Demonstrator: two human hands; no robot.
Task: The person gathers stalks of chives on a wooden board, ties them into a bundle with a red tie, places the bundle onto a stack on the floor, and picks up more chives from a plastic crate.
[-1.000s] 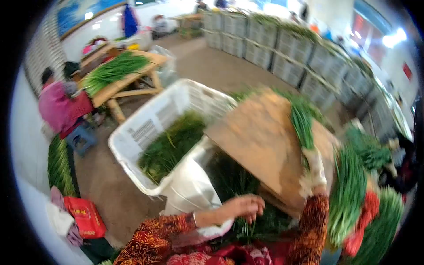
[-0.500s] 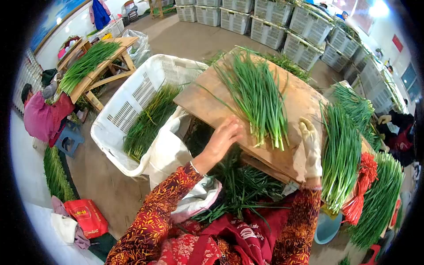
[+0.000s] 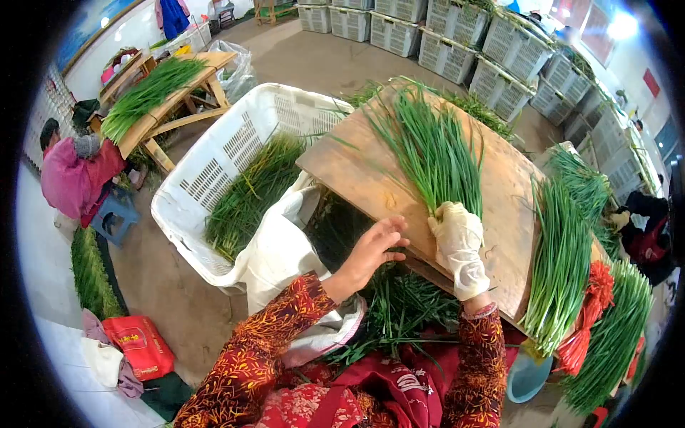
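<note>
A loose bunch of long green chives point(image 3: 444, 157) lies on the wooden board point(image 3: 357, 160) in front of me. My right hand point(image 3: 459, 246), in a whitish glove, is closed over the pale stem ends of that bunch. Bare and with its fingers apart, my left hand point(image 3: 371, 250) hovers by the board's near left edge, holding nothing. To the right of the board rests a second pile of chives point(image 3: 553, 264), its white ends toward me. Red ties point(image 3: 589, 317) hang beside that pile.
A white crate point(image 3: 193, 246) with loose greens stands left of the board, a white sack point(image 3: 275, 246) over its near edge. More chives point(image 3: 614, 335) lie at far right, above a blue basin point(image 3: 528, 374). A co-worker point(image 3: 78, 171) sits at another table; stacked crates point(image 3: 510, 46) line the back.
My right hand has moved left from the bare board onto the stem ends and closed on them. My left hand has shifted slightly down and away from the bunch.
</note>
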